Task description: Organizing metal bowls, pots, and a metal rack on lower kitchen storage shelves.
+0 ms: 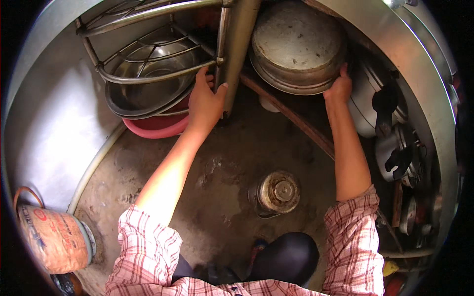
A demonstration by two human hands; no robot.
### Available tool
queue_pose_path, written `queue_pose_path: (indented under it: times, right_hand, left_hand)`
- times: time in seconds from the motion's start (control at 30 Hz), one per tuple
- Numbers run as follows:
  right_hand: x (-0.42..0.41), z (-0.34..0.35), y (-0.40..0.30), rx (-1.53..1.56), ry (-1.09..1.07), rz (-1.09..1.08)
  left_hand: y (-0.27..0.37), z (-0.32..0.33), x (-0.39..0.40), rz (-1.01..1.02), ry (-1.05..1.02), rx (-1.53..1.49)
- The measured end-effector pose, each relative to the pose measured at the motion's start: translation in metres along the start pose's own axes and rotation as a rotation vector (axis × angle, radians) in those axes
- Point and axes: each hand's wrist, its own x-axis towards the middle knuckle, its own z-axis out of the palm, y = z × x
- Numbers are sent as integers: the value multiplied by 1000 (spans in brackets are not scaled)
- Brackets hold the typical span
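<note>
My right hand (pixel 339 86) grips the rim of a large, worn metal pot (pixel 298 42), which is bottom up at the upper right. My left hand (pixel 208 101) is at the foot of a metal rack (pixel 159 78), against a thick metal post (pixel 237 55). Its fingers are partly hidden, so what they hold is unclear. Beside that hand, shiny metal basins (pixel 148 96) sit tilted under the rack bars. A pink plastic basin (pixel 155 127) shows beneath them.
On the floor before my knee stands a dirty metal canister (pixel 281 192). A wooden bar (pixel 292 114) runs diagonally below the pot. Pans with black handles (pixel 385 107) line the right side. At left are a pale hose (pixel 92 166) and a bucket with a printed paper covering (pixel 55 238).
</note>
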Motion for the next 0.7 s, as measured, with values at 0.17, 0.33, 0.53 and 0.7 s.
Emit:
queue_pose_path:
  times: [0.17, 0.33, 0.53, 0.7]
  right_hand:
    - [5, 3, 6, -16, -9, -6]
    - [2, 5, 8, 16, 66, 10]
    - [9, 1, 9, -41, 58, -49]
    - [-14, -19, 11, 52, 88, 56]
  left_hand:
    - [27, 2, 32, 203, 58, 310]
    - [68, 6, 73, 355, 80, 468]
    - [59, 14, 117, 134, -27, 545]
    - [58, 13, 121, 5, -217, 597]
